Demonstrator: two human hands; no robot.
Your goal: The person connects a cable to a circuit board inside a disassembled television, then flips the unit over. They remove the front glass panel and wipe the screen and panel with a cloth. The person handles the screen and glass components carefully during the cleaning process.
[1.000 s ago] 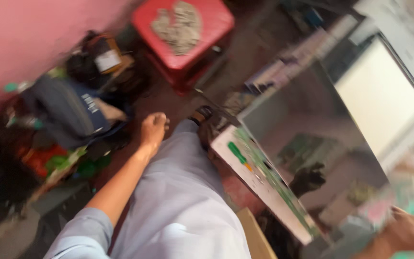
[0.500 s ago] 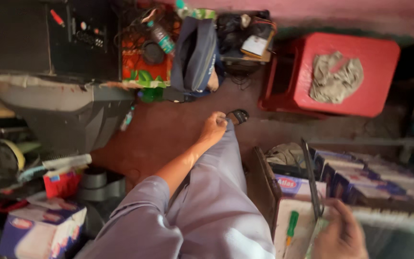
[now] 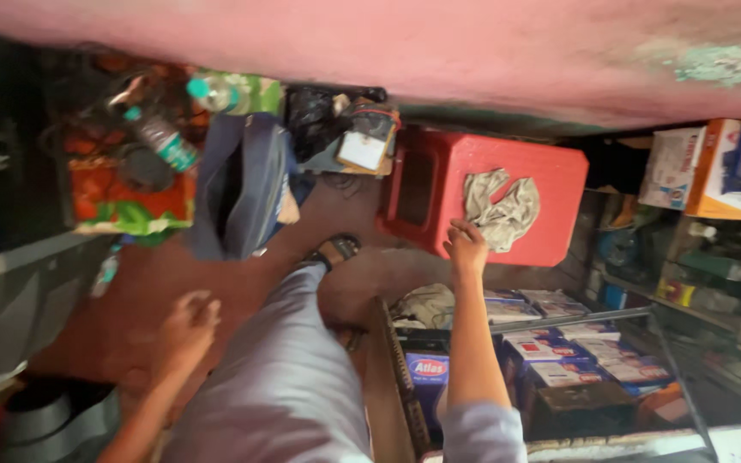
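Red plastic stool [image 3: 508, 184], ahead of the right hand [image 3: 466, 244], whose fingers touch its near edge, apparently just beside the crumpled grey rag [image 3: 501, 210] lying on top; the rag is not yet gripped. Left hand [image 3: 189, 321] hangs loosely open over bare floor [image 3: 156, 291]. Blue boxes [image 3: 559, 347] crowd the space below the right forearm; open room lies leftward.

Blue-and-white boxes [image 3: 589, 356] in the glass case; orange carton [image 3: 731, 171] on the shelf.

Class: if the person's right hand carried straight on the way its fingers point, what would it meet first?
The right hand would likely first meet the crumpled grey-beige cloth lying on the red plastic stool; depth is unclear.
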